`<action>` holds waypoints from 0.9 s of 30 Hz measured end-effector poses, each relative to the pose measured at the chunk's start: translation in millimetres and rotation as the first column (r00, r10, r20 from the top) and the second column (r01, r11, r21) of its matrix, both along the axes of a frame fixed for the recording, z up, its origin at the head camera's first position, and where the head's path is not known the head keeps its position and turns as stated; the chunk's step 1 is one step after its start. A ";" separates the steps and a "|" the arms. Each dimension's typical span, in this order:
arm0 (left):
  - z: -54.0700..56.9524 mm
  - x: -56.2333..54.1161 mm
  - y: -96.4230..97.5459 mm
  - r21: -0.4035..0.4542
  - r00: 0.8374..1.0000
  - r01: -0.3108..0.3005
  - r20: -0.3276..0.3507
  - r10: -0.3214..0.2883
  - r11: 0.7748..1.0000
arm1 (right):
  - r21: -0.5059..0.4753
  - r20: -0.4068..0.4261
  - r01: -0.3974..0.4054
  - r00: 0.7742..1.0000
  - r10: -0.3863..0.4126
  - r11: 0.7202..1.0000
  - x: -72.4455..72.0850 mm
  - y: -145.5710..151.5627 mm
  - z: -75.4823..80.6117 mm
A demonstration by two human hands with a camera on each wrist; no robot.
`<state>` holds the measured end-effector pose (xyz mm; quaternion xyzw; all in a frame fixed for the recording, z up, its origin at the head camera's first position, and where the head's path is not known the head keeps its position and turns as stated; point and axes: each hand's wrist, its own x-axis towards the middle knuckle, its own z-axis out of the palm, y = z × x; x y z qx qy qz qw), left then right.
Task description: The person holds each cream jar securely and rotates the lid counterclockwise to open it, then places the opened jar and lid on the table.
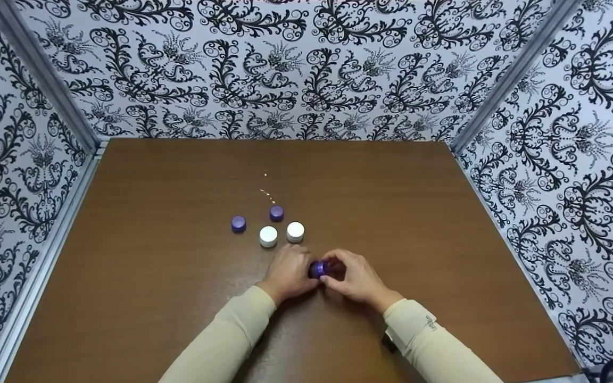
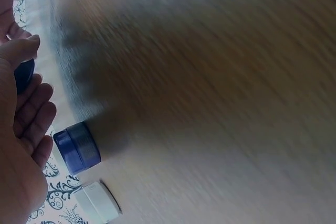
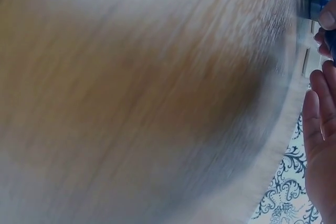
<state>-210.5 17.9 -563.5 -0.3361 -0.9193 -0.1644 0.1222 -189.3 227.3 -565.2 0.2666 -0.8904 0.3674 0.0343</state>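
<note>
Both hands meet over the table around a small purple jar (image 1: 318, 269) lying on its side, its round end partly covered by fingers. My left hand (image 1: 289, 272) grips the jar from the left. From the right, my right hand (image 1: 356, 276) pinches its other end between thumb and fingers. Only a dark blue-looking edge of this jar (image 2: 24, 75) shows past the left fingers in the left wrist view. In the right wrist view, a sliver of it appears at the right border beside the right hand (image 3: 323, 140).
Beyond the left hand stand two white jars (image 1: 268, 236) (image 1: 295, 232). Farther back are two more purple jars (image 1: 238, 224) (image 1: 276, 213). Small light reflections mark the brown table (image 1: 189, 181). Patterned walls (image 1: 285, 69) with metal posts (image 1: 80, 106) enclose its back and sides.
</note>
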 end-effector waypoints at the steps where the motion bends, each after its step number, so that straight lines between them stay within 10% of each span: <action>1: -0.1 -0.1 -0.3 -0.004 1.000 -0.001 0.001 0.001 1.000 | -0.003 0.006 0.003 1.000 -0.003 1.000 0.0 -0.1 0.1; 27: -0.6 -1.1 -2.7 -0.001 1.000 -0.010 -0.006 0.010 1.000 | 0.033 0.002 0.022 1.000 -0.022 0.999 0.2 -1.1 1.6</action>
